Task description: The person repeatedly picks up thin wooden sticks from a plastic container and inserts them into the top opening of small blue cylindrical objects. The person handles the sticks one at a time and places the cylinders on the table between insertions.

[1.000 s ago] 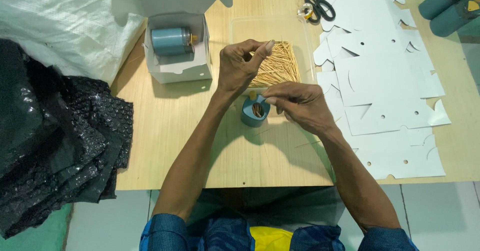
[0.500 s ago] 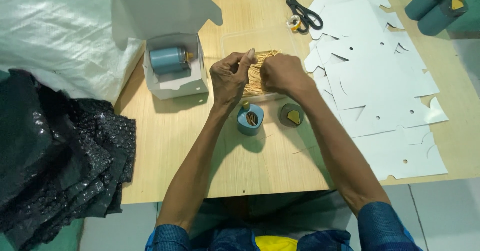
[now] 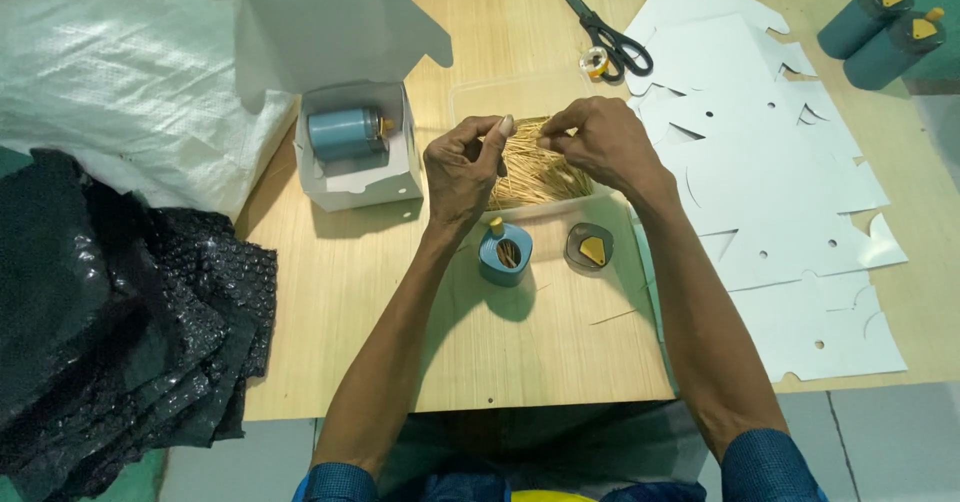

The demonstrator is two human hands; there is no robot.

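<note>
Am seeing both hands pinching thin sticks over clear tray (image 3: 470, 97) of toothpick-like sticks (image 3: 535, 167): left hand (image 3: 462, 167) and right hand (image 3: 600, 142) closing fingertips on small bunch, likely evening it. Open blue canister (image 3: 505, 252) standing just below hands on worktop (image 3: 500, 352), mouth up; its lid (image 3: 588, 247) lying beside. Boxed canister (image 3: 345, 132) sitting left, flat white card blanks (image 3: 780, 192) right.

Bare wooden table (image 3: 400, 292) lies open between the white cardboard box with open lid (image 3: 355, 152) and the small blue open cylinder container (image 3: 505, 252). Just right of it sits a round lid with yellow insert (image 3: 588, 246). White die-cut cardboard sheets (image 3: 780, 192) cover the right side. Black-handled scissors (image 3: 605, 30) block the far edge, and black bubble wrap (image 3: 110, 312) crowds the left.
</note>
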